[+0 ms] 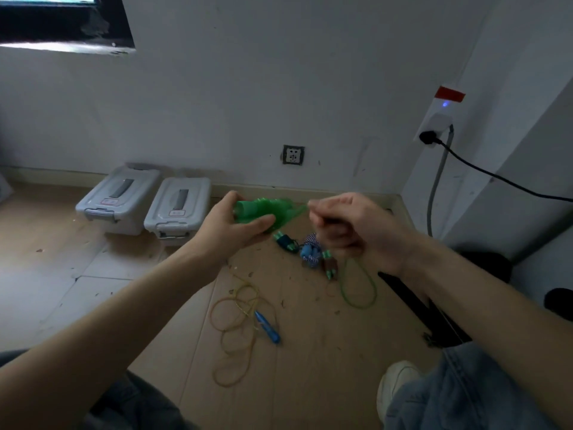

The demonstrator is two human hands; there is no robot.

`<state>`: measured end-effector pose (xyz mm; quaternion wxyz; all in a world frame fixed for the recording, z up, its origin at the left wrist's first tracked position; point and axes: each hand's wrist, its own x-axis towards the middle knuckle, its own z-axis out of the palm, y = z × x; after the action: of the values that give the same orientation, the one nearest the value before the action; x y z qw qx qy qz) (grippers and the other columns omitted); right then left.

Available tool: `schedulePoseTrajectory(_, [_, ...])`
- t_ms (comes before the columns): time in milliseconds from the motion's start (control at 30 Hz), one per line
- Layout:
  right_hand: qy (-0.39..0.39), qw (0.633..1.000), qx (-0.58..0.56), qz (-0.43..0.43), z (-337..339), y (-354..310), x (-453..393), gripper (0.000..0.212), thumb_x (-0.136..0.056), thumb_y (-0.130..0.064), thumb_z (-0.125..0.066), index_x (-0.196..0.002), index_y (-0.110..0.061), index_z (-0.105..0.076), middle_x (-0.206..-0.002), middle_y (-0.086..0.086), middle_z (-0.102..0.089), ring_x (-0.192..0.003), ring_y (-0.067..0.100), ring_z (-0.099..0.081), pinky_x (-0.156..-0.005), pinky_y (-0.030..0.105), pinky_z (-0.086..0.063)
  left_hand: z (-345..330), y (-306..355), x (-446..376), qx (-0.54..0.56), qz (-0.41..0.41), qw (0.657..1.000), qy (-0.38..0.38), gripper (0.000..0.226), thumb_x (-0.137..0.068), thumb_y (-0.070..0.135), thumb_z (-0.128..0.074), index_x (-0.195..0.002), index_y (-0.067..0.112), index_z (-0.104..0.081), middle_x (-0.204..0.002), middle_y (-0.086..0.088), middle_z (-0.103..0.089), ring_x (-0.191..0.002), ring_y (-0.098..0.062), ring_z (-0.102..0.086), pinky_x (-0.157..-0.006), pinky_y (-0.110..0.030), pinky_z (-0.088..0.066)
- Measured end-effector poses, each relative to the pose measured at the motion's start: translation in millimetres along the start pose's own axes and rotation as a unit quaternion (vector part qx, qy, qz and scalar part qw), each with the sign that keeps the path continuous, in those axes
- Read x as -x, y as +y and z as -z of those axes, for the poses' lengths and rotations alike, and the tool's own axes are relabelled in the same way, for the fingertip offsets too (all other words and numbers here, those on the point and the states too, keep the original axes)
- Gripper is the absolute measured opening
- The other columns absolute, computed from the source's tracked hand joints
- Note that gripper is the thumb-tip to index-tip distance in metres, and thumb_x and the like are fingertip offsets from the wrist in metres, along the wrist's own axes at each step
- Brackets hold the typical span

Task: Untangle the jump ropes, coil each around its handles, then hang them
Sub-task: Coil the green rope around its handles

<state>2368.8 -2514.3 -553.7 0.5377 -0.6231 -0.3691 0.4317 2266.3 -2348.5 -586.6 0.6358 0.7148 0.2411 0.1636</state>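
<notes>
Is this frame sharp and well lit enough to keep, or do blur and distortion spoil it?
Head view: dim, flat indoor light with no glare; the right hand and the green rope bundle in the left hand are motion-smeared; the yellow rope on the floor stays readable; wide-angle bending tilts the walls at the edges.

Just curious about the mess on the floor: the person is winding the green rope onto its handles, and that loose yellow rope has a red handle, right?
Not quite. In the head view the yellow rope has a blue handle, not red. The rest is right.
</notes>
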Motion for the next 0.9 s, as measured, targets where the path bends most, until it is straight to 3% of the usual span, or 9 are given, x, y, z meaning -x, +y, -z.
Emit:
schedulePoseTrajectory(167, [0.076,0.991,0.111,0.022,18,-8,2,0.042,-0.096,-0.032,-0.045,-0.055,-0.024,-0.051,-0.045,-0.012,-0.032,-0.039,0.005,-0.023,-0.035,0.014,-0.021,-5,13,16,-0.049,0.034,0.986,-0.155,0.030,-0.075,0.008,-0.068,-0.101,0.004,-0.053,-0.102,-0.012,-0.062,-0.082,-0.019,-0.069,-0.062,-0.019,-0.055])
schedulePoseTrajectory(333, [0.088,0.982,0.164,0.012,26,-7,3,0.040,-0.093,-0.034,-0.049,-0.055,-0.022,-0.055,-0.043,-0.014,-0.036,-0.037,0.003,-0.026,-0.036,0.014,-0.023,-5,32,27,0.017,0.039,0.945,-0.324,0.033,-0.069,0.014,-0.067,-0.097,0.001,-0.055,-0.089,-0.005,-0.071,-0.086,-0.020,-0.069,-0.068,-0.020,-0.055])
schedulePoseTrajectory(433, [0.077,0.983,0.165,0.005,25,-1,2,0.035,-0.081,-0.048,-0.060,-0.064,-0.018,-0.067,-0.054,0.004,-0.057,-0.047,0.016,-0.048,-0.049,0.019,-0.040,5,38,29,0.088,0.038,0.922,-0.374,0.024,-0.072,0.014,-0.067,-0.094,0.008,-0.060,-0.091,-0.002,-0.071,-0.091,-0.023,-0.068,-0.072,-0.022,-0.055])
schedulePoseTrajectory(467, [0.073,0.986,0.147,0.001,25,2,1,0.037,-0.078,-0.048,-0.063,-0.073,-0.012,-0.070,-0.062,0.013,-0.061,-0.053,0.023,-0.051,-0.055,0.023,-0.042,7,38,28,0.121,0.043,0.918,-0.376,0.024,-0.071,0.014,-0.067,-0.094,0.010,-0.062,-0.094,-0.004,-0.071,-0.093,-0.024,-0.068,-0.072,-0.023,-0.055])
schedulePoseTrajectory(533, [0.069,0.990,0.119,-0.003,22,5,1,0.033,-0.085,-0.034,-0.060,-0.085,-0.002,-0.066,-0.054,0.004,-0.056,-0.044,0.016,-0.044,-0.046,0.017,-0.035,9,36,27,0.189,0.058,0.915,-0.351,0.025,-0.070,0.012,-0.066,-0.094,0.011,-0.063,-0.097,-0.007,-0.071,-0.095,-0.026,-0.067,-0.071,-0.024,-0.056])
schedulePoseTrajectory(633, [0.089,0.985,0.144,0.028,13,6,1,0.036,-0.091,-0.034,-0.049,-0.064,-0.014,-0.063,-0.041,-0.011,-0.045,-0.035,0.000,-0.032,-0.037,0.013,-0.026,10,34,20,0.264,0.080,0.917,-0.287,0.032,-0.077,0.009,-0.059,-0.109,0.008,-0.059,-0.104,-0.011,-0.070,-0.099,-0.027,-0.066,-0.071,-0.023,-0.056])
schedulePoseTrajectory(700, [0.092,0.964,0.244,0.055,3,4,1,0.032,-0.094,-0.032,-0.046,-0.071,-0.016,-0.060,-0.045,-0.013,-0.049,-0.039,0.001,-0.039,-0.042,0.012,-0.029,8,32,15,0.297,0.093,0.919,-0.242,0.040,-0.076,0.010,-0.058,-0.117,0.006,-0.055,-0.108,-0.012,-0.069,-0.100,-0.025,-0.066,-0.072,-0.023,-0.056])
schedulePoseTrajectory(833, [0.065,0.794,0.595,0.106,-15,7,1,0.019,-0.096,-0.029,-0.046,-0.080,-0.019,-0.048,-0.061,-0.011,-0.046,-0.050,0.002,-0.042,-0.046,0.017,-0.025,2,23,11,0.265,0.104,0.949,-0.139,0.041,-0.074,0.014,-0.063,-0.113,0.005,-0.055,-0.105,-0.012,-0.067,-0.091,-0.019,-0.069,-0.071,-0.023,-0.057])
schedulePoseTrajectory(900, [0.093,0.765,0.622,0.141,-12,0,1,0.022,-0.095,-0.030,-0.046,-0.086,-0.013,-0.055,-0.066,-0.004,-0.051,-0.054,0.007,-0.043,-0.050,0.021,-0.027,0,17,10,0.188,0.082,0.972,-0.111,0.034,-0.078,0.013,-0.063,-0.109,0.005,-0.054,-0.105,-0.012,-0.064,-0.089,-0.018,-0.068,-0.072,-0.022,-0.056])
